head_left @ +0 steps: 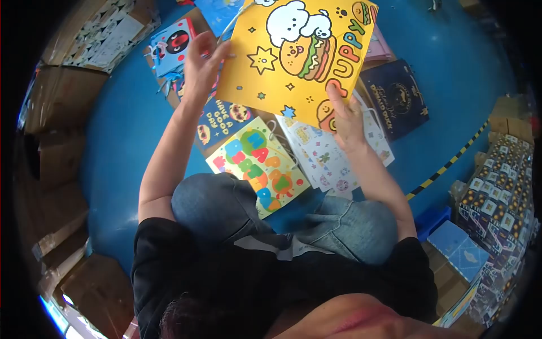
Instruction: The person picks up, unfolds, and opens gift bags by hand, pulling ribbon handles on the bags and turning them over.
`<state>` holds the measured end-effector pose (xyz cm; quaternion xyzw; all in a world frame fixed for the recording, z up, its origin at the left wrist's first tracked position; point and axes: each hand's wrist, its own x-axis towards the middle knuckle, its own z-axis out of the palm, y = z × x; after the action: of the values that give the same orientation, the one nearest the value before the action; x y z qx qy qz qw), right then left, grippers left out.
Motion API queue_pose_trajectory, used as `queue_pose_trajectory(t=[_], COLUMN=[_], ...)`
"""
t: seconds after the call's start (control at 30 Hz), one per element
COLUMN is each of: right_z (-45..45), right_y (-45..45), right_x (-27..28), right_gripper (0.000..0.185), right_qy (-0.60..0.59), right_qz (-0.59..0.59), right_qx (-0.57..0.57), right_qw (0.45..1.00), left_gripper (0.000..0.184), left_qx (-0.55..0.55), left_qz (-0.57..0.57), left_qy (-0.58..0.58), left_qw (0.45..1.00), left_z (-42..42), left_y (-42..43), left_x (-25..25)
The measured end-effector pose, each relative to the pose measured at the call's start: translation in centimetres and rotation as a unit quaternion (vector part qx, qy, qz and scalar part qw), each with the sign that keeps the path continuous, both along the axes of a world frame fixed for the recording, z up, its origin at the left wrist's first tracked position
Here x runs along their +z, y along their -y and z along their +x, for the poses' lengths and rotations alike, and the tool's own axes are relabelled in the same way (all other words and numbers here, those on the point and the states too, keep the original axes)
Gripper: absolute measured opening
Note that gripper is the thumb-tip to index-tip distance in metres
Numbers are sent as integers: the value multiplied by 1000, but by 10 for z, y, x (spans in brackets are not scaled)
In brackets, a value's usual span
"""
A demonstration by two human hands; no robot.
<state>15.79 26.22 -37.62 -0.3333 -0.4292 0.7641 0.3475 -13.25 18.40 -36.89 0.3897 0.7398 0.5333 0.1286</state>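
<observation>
A yellow paper gift bag [265, 79] with a puppy, a burger and the word PUPPY is raised in front of me, tilted. My right hand [347, 118] grips its lower right edge, thumb across the printed face. At the left edge, beside a white cord handle [228, 25], my left hand [203, 62] is closed with thumb and fingers on the bag. Below it lie a colourful letter-print bag [259, 166], a white bag with small prints [327, 158] and a dark blue HAVE A GOOD DAY bag [223, 121].
A navy Donald Duck bag [398, 99] lies on the blue floor [124, 147] at right, and a blue-and-red bag [172, 48] at upper left. Cardboard boxes [62, 164] line the left side. Stacked printed bags [497, 192] stand at right past yellow-black floor tape [446, 166].
</observation>
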Motion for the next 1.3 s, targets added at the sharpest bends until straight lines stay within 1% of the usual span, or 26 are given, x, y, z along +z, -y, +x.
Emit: queue_pose_trajectory(t=[0.03, 0.1, 0.13, 0.17, 0.2, 0.23, 0.27, 0.3, 0.33, 0.37, 0.43, 0.47, 0.53, 0.57, 0.6, 0.67, 0.7, 0.73, 0.77, 0.8, 0.9, 0.97, 1.03, 1.2, 1.27, 1.3], right_z=[0, -4, -4, -4, -5, -7, -14, -16, -15, -13, 4, 17, 34, 47, 49, 49, 47, 44, 42, 40, 43, 48, 51, 53, 50, 49], right_y=[-1, -1, -1, -2, -3, -1, 11, 18, 17, 14, -14, -33, -52, -64, -63, -56, -51, -48, -45, -43, -46, -46, -43, -42, -43, -42], right_x=[0, 6, 12, 8, 1, -4, 6, 2, 2, -1, -13, -15, -8, -18, -18, -16, -13, -12, -14, -16, -23, -25, -24, -21, -12, -11], right_gripper=[27, 37, 43, 43, 42, 41, 39, 38, 36, 36, 37, 32, 26, 22, 23, 25, 27, 30, 30, 32, 36, 41, 40, 39, 40, 40], right_qy=[5, -67, -88, -82, -112, -141, -115, -76, -49, -20, -65, -94, -95, -81, -61, -40, 26, 91, 90, 75, 72, 47, 45, 51, 9, 9], right_qz=[8, -67, -105, -101, -103, -108, -136, -128, -124, -123, -172, -208, -145, -124, -97, -73, -25, 24, 23, 21, 24, 29, 28, 14, -50, -51], right_qx=[-3, -25, -3, -2, 44, 91, 63, 66, 70, 76, 28, 2, -103, -107, -93, -72, 0, 72, 75, 74, 91, 126, 140, 165, 156, 155], right_qw=[1000, 995, 991, 992, 987, 980, 982, 987, 989, 989, 983, 974, 979, 983, 989, 994, 999, 993, 993, 994, 993, 991, 989, 985, 986, 987], left_gripper=[70, 66, 64, 62, 58, 54, 50, 47, 39, 37, 38, 37, 39, 40, 40, 45, 45, 42, 39, 54, 53, 51, 49, 49, 50, 50], left_qx=[52, 115, 39, -37, -114, -158, -186, -213, -214, -227, -279, -247, -247, -249, -243, -234, -228, -175, -121, -113, -132, -118, -91, -109, -119, -136], left_qz=[21, 73, 53, 32, 54, 10, -29, -68, -79, -47, -2, -44, -37, -48, -48, -13, -15, 29, 74, 40, 52, 40, 18, 10, 5, -2], left_qy=[-6, -25, 80, 183, 350, 496, 475, 453, 435, 457, 383, 318, 320, 303, 305, 239, 240, 291, 340, 326, 354, 358, 347, 356, 354, 335], left_qw=[998, 990, 995, 982, 928, 854, 860, 863, 871, 859, 881, 914, 914, 919, 919, 942, 943, 940, 930, 938, 924, 925, 933, 928, 928, 932], left_z=[0, 19, 24, 29, 52, 60, 71, 81, 81, 73, 48, 35, 19, 11, 3, -11, -6, -1, 3, 0, -1, 0, 0, 4, 6, 7], left_y=[0, 0, -1, 0, 1, -1, 0, 2, 0, -3, -9, -8, -1, 2, -1, -4, -1, -3, -4, -4, -2, -2, -3, 2, 3, 3], left_x=[-8, 1, 4, 7, 23, 7, 4, 3, 1, -8, -20, -18, -11, -13, -25, -49, -37, -22, -9, -7, -11, -13, -15, -6, -4, -4])
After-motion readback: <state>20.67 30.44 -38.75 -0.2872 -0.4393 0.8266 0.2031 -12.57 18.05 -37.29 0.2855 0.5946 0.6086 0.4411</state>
